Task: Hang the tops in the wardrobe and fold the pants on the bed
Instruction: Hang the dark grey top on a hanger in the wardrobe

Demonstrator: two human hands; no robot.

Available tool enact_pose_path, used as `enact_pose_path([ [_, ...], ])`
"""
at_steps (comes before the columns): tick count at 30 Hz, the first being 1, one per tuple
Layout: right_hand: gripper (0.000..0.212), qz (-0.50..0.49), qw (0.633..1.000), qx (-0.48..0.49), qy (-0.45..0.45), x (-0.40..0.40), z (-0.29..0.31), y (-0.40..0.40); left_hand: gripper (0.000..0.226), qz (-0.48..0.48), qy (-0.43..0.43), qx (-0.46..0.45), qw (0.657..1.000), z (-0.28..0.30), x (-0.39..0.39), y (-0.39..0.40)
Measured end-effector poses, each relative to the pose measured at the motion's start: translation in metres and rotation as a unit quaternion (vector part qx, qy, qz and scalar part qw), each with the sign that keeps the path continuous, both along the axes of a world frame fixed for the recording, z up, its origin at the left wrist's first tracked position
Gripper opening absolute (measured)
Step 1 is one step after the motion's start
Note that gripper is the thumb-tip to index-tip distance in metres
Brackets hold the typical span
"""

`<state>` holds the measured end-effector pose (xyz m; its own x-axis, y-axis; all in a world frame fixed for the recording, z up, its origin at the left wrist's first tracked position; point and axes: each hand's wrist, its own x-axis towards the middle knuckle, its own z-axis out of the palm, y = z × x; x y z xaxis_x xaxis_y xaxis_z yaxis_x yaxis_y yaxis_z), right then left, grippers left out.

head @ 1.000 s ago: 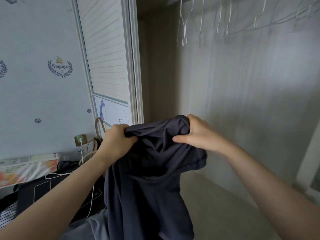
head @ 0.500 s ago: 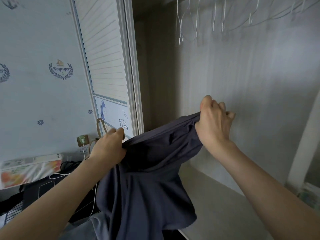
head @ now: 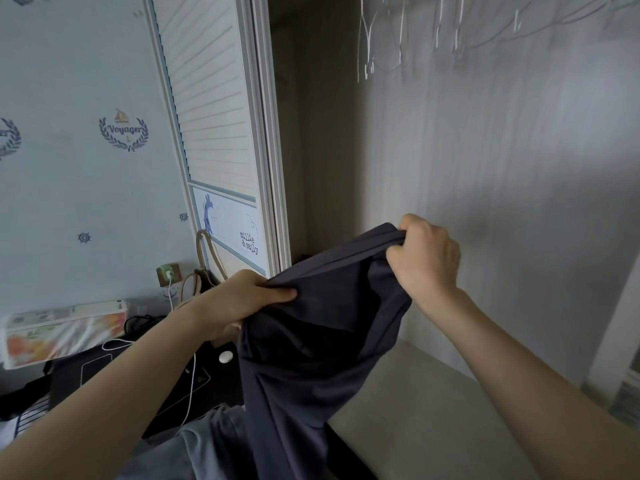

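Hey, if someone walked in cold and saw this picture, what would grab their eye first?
First, the dark garment held up at the centre, its top edge stretched between the left hand and the right hand, which is raised higher. Next, the bare white hangers along the top of the open wardrobe behind it. On the left, the wallpaper's Voyager emblem stands out.

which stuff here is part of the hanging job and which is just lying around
Job:
dark top, held in left hand and right hand
wire hangers
wardrobe

Lying about:
charger and white cable
bag handles
printed box
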<state>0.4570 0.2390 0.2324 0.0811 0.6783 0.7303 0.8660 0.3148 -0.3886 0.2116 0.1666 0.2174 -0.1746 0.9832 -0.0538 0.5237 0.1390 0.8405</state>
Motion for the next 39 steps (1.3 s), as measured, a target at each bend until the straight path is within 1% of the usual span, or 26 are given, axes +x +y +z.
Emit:
enact_pose_path([
  [1, 0.007, 0.041, 0.999, -0.008, 0.003, -0.002, -0.002, 0.001, 0.029, -0.007, -0.037, -0.004, 0.999, -0.001, 0.002, 0.002],
  [3, 0.01, 0.17, 0.98, -0.099, -0.013, -0.011, -0.008, 0.003, 0.03, -0.008, -0.158, -0.001, 0.987, -0.001, 0.01, 0.007],
  [4, 0.015, 0.239, 0.954, -0.18, -0.024, -0.016, -0.013, 0.002, 0.031, -0.002, -0.201, 0.008, 0.98, 0.0, 0.013, 0.011],
  [6, 0.045, 0.336, 0.875, -0.345, -0.052, -0.025, -0.028, -0.004, 0.028, 0.005, -0.247, 0.025, 0.969, 0.002, 0.022, 0.018],
  [7, 0.061, 0.356, 0.842, -0.401, -0.057, -0.027, -0.038, -0.005, 0.026, 0.0, -0.261, 0.031, 0.965, 0.003, 0.028, 0.022],
  [8, 0.073, 0.368, 0.824, -0.428, -0.054, -0.033, -0.049, -0.007, 0.024, -0.008, -0.268, 0.034, 0.963, 0.006, 0.031, 0.022],
  [10, 0.086, 0.372, 0.829, -0.417, -0.039, -0.04, -0.069, -0.005, 0.022, -0.025, -0.275, 0.037, 0.96, 0.009, 0.038, 0.027],
  [11, 0.085, 0.371, 0.84, -0.395, -0.035, -0.043, -0.077, -0.004, 0.021, -0.027, -0.275, 0.041, 0.96, 0.01, 0.039, 0.028],
  [12, 0.075, 0.366, 0.852, -0.373, -0.033, -0.045, -0.082, -0.001, 0.021, -0.027, -0.264, 0.047, 0.963, 0.011, 0.04, 0.031],
  [14, 0.042, 0.327, 0.885, -0.329, -0.019, -0.045, -0.086, 0.007, 0.019, -0.039, -0.18, 0.077, 0.98, 0.008, 0.038, 0.036],
  [16, 0.025, 0.261, 0.923, -0.282, 0.017, -0.035, -0.083, 0.018, 0.018, -0.089, -0.033, 0.112, 0.989, 0.005, 0.029, 0.041],
  [17, 0.019, 0.228, 0.939, -0.253, 0.036, -0.029, -0.079, 0.024, 0.027, -0.113, 0.046, 0.106, 0.987, 0.004, 0.022, 0.043],
  [19, 0.007, 0.178, 0.958, -0.206, 0.091, -0.016, -0.069, 0.035, 0.041, -0.117, 0.227, 0.068, 0.964, -0.002, 0.01, 0.05],
  [20, 0.006, 0.162, 0.96, -0.192, 0.123, -0.011, -0.064, 0.041, 0.038, -0.105, 0.308, 0.057, 0.944, -0.006, 0.005, 0.056],
  [21, 0.008, 0.155, 0.96, -0.181, 0.145, -0.01, -0.06, 0.045, 0.027, -0.088, 0.36, 0.057, 0.927, -0.008, 0.002, 0.062],
  [22, 0.009, 0.153, 0.961, -0.171, 0.155, -0.009, -0.057, 0.048, 0.017, -0.065, 0.377, 0.06, 0.922, -0.01, 0.0, 0.067],
  [24, 0.01, 0.156, 0.96, -0.163, 0.163, -0.01, -0.052, 0.057, 0.02, -0.032, 0.349, 0.068, 0.934, -0.012, -0.002, 0.083],
  [26, 0.012, 0.153, 0.957, -0.163, 0.185, -0.007, -0.047, 0.063, 0.022, -0.037, 0.288, 0.083, 0.953, -0.01, -0.001, 0.102],
  [27, 0.013, 0.139, 0.959, -0.16, 0.19, -0.004, -0.045, 0.067, 0.019, -0.05, 0.227, 0.086, 0.969, -0.008, 0.001, 0.111],
  [29, 0.01, 0.092, 0.969, -0.145, 0.178, 0.005, -0.044, 0.075, 0.011, -0.102, 0.025, 0.047, 0.993, -0.003, 0.009, 0.127],
  [31, 0.006, 0.048, 0.976, -0.134, 0.164, 0.014, -0.046, 0.08, 0.022, -0.185, -0.143, -0.003, 0.972, 0.004, 0.017, 0.14],
  [32, 0.006, 0.029, 0.978, -0.129, 0.16, 0.02, -0.046, 0.084, 0.028, -0.224, -0.185, -0.009, 0.957, 0.008, 0.021, 0.151],
  [33, 0.006, 0.016, 0.979, -0.129, 0.158, 0.025, -0.048, 0.086, 0.031, -0.255, -0.212, -0.003, 0.944, 0.013, 0.025, 0.159],
  [35, 0.005, -0.004, 0.977, -0.131, 0.167, 0.034, -0.05, 0.091, 0.02, -0.287, -0.233, 0.04, 0.929, 0.024, 0.036, 0.175],
  [37, 0.005, -0.016, 0.973, -0.137, 0.185, 0.043, -0.049, 0.097, 0.006, -0.286, -0.207, 0.114, 0.929, 0.035, 0.052, 0.193],
  [39, 0.014, -0.028, 0.97, -0.143, 0.195, 0.053, -0.041, 0.101, 0.004, -0.288, -0.18, 0.179, 0.923, 0.044, 0.071, 0.209],
])
